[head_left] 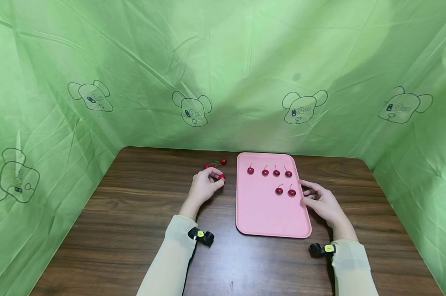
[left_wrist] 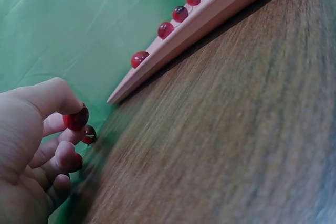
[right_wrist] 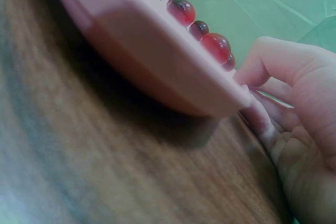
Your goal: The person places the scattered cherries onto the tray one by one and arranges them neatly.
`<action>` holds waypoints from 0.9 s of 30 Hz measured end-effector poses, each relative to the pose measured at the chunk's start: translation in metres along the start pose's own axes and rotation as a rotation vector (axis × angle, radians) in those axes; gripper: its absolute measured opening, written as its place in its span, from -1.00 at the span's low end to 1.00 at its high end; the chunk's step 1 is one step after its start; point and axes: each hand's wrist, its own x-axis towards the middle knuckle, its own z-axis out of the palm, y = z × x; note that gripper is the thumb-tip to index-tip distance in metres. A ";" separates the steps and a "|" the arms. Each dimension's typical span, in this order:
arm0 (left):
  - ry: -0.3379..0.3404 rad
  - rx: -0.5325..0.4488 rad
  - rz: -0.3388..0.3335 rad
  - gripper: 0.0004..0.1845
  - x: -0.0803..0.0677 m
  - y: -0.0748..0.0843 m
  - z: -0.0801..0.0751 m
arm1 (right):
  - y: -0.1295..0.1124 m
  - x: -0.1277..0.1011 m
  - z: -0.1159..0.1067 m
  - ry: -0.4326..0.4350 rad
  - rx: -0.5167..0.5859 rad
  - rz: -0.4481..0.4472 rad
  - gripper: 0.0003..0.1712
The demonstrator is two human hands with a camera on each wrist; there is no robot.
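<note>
My left hand (head_left: 203, 187) pinches a red cherry (head_left: 221, 176) between thumb and fingers, left of the pink tray (head_left: 260, 218). Just beyond its fingers, loose cherries (head_left: 224, 161) with green stems lie on the table, partly hidden by the hand. In the left wrist view, the pinched cherry (left_wrist: 76, 118) shows under the thumb tip. On the tray's far side several cherries (head_left: 265, 172) stand in a row, stems pointing away, with two more cherries (head_left: 279, 190) nearer at the right. My right hand (head_left: 324, 203) holds the tray's right rim, thumb tip on the edge (right_wrist: 223, 100).
The brown wooden table (head_left: 134, 230) extends around the tray. Green cloth (head_left: 245, 74) with printed bear heads hangs behind the table and at both sides. A black wrist strap (head_left: 201, 235) sits on the left sleeve, with a matching strap (head_left: 322, 250) on the right.
</note>
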 end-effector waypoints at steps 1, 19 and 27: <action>0.008 -0.003 0.003 -0.85 0.000 0.000 0.000 | 0.000 0.000 0.000 -0.002 -0.002 -0.001 -0.26; 0.040 -0.032 0.043 -0.84 -0.002 0.016 -0.002 | 0.000 0.000 -0.001 -0.010 0.006 0.001 -0.26; 0.024 -0.046 0.056 -0.85 -0.003 0.023 0.002 | -0.002 0.000 -0.001 -0.006 0.000 0.012 -0.27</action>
